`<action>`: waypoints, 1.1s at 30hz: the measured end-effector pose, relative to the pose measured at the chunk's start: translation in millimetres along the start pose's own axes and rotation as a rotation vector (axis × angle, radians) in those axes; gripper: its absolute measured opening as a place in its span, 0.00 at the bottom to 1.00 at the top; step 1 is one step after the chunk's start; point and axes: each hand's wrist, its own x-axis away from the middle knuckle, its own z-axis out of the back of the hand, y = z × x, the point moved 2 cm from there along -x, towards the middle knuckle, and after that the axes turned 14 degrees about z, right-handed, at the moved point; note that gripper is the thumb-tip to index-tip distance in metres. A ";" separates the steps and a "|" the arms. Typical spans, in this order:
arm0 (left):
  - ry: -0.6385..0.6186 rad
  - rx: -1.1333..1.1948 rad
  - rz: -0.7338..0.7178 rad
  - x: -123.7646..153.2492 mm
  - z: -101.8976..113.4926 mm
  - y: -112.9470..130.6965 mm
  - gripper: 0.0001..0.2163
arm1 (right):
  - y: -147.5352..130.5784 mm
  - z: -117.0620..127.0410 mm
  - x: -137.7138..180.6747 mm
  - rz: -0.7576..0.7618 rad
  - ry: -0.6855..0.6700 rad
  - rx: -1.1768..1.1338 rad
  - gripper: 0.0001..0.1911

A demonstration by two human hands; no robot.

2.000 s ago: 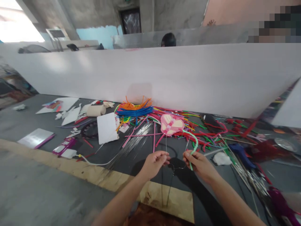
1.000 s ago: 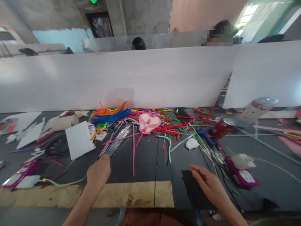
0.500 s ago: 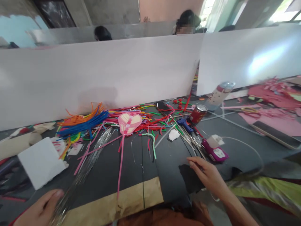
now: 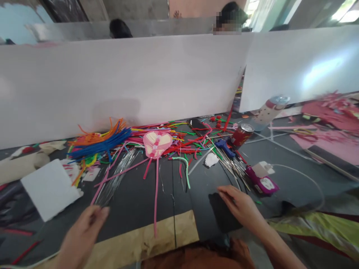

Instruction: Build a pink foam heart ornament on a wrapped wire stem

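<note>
Wire bundle (image 4: 113,181): lies fanned on the dark table (image 4: 134,213), left of the heart piece (image 4: 157,144), near end just beside the left hand (image 4: 84,233). Reaches with that hand loosely open, gripping nothing; contact with the strands too blurred to tell. Rests the right hand (image 4: 241,207) open and empty on a black sheet (image 4: 220,218). Looks like the reach-to-pick step. Calls next for a fine pinch on few strands, clear of the pink stem (image 4: 155,201).

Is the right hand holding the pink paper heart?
No, the pink heart-shaped paper piece lies on the dark table, farther back and clearly apart from the right hand.
</note>
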 end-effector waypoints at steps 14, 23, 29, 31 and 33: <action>-0.102 -0.346 -0.141 2.0 -75.1 138.2 0.05 | -15.6 -31.3 4.5 0.055 -0.039 -0.008 0.13; 0.013 -0.310 -0.092 -6.7 -48.6 116.6 0.03 | -14.3 -39.1 0.0 0.111 -0.039 0.106 0.12; 0.120 -0.295 -0.049 -13.6 -23.4 102.5 0.02 | -12.4 -41.0 2.9 0.118 -0.033 0.143 0.12; 0.160 -0.318 -0.017 -19.6 -13.6 97.8 0.03 | -12.2 -41.7 3.5 0.118 -0.043 0.150 0.12; 0.169 -0.317 0.030 -25.8 -4.8 92.5 0.05 | -11.8 -42.3 4.2 0.116 -0.054 0.150 0.12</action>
